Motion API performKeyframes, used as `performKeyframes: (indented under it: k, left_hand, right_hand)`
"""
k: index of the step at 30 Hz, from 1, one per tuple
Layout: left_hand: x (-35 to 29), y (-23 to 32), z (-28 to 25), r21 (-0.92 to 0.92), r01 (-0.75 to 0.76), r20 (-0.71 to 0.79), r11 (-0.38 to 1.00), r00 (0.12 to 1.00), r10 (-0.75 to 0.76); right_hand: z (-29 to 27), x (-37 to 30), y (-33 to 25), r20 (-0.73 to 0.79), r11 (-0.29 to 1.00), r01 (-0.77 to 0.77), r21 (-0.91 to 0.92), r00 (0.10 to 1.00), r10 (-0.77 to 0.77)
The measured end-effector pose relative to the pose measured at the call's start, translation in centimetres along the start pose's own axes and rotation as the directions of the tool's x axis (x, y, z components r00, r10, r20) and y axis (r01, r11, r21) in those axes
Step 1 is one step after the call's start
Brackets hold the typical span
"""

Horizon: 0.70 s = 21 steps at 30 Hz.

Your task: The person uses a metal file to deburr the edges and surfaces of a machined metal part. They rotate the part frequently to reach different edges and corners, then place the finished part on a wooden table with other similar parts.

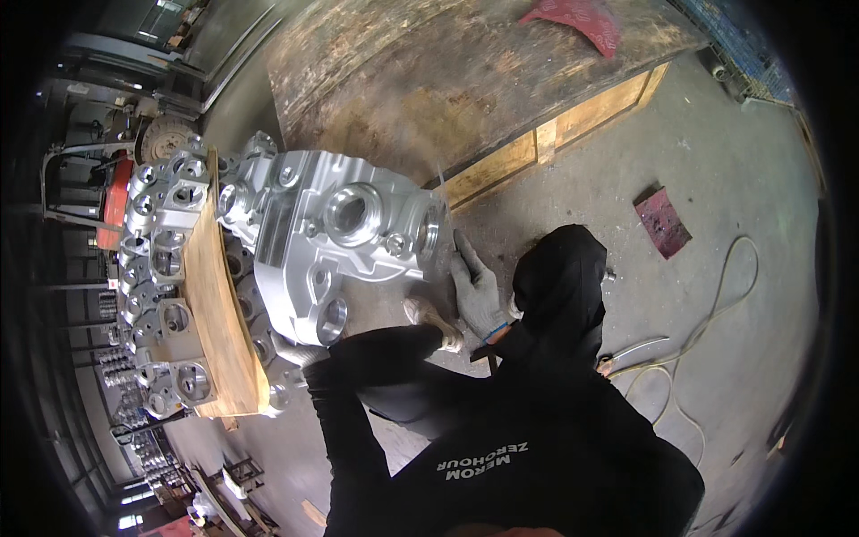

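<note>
A large silver metal casting with round machined bores is tilted in front of me, its left end overlapping a stack of similar castings. My left hand, in a pale glove, is at its lower edge and holds it there; the fingers are hidden by the casting. Just off the casting's right end is my right hand, also gloved, open with its fingers stretched out. Whether its fingertips touch the metal I cannot tell.
A wooden board lies between stacked castings at the left. Ahead is a low, stained wooden worktop with a red sheet. Another red sheet and a looping pale hose lie on the floor to the right.
</note>
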<state>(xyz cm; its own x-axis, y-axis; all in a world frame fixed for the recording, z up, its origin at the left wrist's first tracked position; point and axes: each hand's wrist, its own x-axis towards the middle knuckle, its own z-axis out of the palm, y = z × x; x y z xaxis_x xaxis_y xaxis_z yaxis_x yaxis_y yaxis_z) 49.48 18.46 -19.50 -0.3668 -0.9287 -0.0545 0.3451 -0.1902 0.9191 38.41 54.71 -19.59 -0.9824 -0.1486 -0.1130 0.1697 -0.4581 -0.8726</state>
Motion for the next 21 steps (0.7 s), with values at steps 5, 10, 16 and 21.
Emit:
performKeyframes:
  k: [5, 10, 16, 21]
  left_hand:
    - [0.2, -0.4, 0.0, -0.081, 0.026, 0.096, 0.996, 0.995, -0.018]
    - [0.6, -1.0, -0.6, -0.119, 0.032, -0.02, 0.992, 0.999, -0.035]
    - [0.0, -1.2, 0.0, -0.284, 0.105, -0.006, 0.953, 0.994, -0.112]
    - [-1.3, -1.0, 1.5, -0.283, 0.115, -0.249, 0.952, 0.95, -0.188]
  right_hand:
    - [0.1, 0.5, -0.1, -0.042, 0.942, -0.336, 0.013, 0.941, 0.337]
    - [0.4, 0.4, -1.4, -0.03, 0.946, -0.323, 0.007, 0.946, 0.323]
    - [-0.5, 3.3, -4.7, 0.177, 0.977, -0.206, 0.054, 0.965, 0.194]
    - [-0.1, 6.5, -10.4, 0.183, 0.946, -0.064, -0.317, 0.975, 0.127]
